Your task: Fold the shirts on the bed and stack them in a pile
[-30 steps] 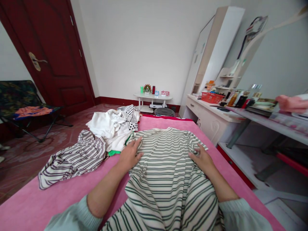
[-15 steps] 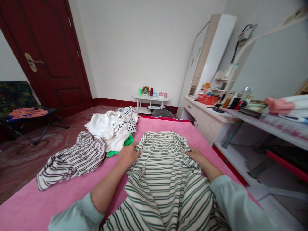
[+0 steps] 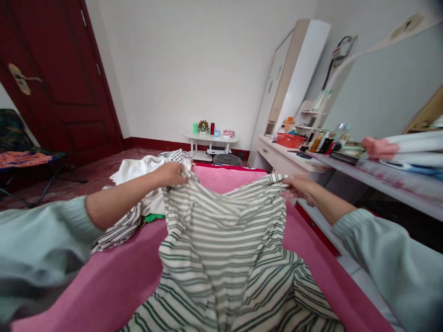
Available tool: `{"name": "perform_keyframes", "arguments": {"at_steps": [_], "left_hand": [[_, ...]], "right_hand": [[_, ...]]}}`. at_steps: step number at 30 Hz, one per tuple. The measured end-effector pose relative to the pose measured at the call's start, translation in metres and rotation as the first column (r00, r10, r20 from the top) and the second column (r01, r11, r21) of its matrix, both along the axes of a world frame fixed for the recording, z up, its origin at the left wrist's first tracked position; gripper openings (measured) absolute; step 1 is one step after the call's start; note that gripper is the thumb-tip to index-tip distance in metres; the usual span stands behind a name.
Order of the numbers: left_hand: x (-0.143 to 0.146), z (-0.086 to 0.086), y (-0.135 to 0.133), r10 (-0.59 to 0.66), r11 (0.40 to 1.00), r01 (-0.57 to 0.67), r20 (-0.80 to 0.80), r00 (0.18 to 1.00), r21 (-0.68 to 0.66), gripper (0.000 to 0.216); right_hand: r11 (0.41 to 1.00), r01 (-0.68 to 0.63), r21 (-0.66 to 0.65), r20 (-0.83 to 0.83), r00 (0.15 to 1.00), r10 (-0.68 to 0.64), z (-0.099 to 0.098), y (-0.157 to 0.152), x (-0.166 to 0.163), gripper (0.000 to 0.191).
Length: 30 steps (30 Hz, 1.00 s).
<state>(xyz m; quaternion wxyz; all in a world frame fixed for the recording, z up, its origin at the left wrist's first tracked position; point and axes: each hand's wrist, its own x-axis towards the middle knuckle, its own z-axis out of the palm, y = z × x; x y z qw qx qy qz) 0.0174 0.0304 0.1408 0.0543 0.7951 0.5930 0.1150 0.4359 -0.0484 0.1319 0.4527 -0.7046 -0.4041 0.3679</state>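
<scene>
Hands grip the far end of a cream shirt with green stripes (image 3: 221, 249) in the head view, the only view there is: the left hand (image 3: 171, 174) is clenched on one upper corner of the cloth, the right hand (image 3: 299, 189) pinches the other, and the fabric hangs stretched between them, lifted clear of the pink bed cover (image 3: 104, 272) at the top while its lower part trails down toward the camera and lies on the cover. Beside the left forearm sits a heap of other clothes (image 3: 138, 184) (white pieces, a polka-dot one, a dark-striped one, a scrap of green), touching the bed's left edge. A white dresser (image 3: 287, 161) crowded with bottles and a red basket stands to the right, and a dark red door (image 3: 51, 83) fills the far left. Judging by the raised, taut edge, the shirt is being folded or straightened, and the next move would call for both corners travelling together, level, so the stripes stay square.
</scene>
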Motion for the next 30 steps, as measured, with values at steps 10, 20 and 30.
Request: {"name": "perform_keyframes", "arguments": {"at_steps": [10,20,30], "left_hand": [[-0.007,-0.086,0.008,-0.087,0.985,0.061,0.162,0.983,0.161,0.07],[-0.097,-0.121,-0.141,-0.459,0.882,0.452,0.026,0.888,0.132,0.043],[-0.114,-0.137,-0.151,-0.461,0.87,0.465,-0.065,0.885,0.165,0.066]], "right_hand": [[0.947,-0.137,0.29,0.275,0.96,0.054,-0.064,-0.015,0.007,0.069],[0.846,-0.531,-0.05,0.657,0.621,0.428,-0.109,-0.19,-0.014,0.044],[0.82,-0.561,-0.115,0.769,0.472,0.431,-0.122,-0.195,-0.031,0.058]]}}
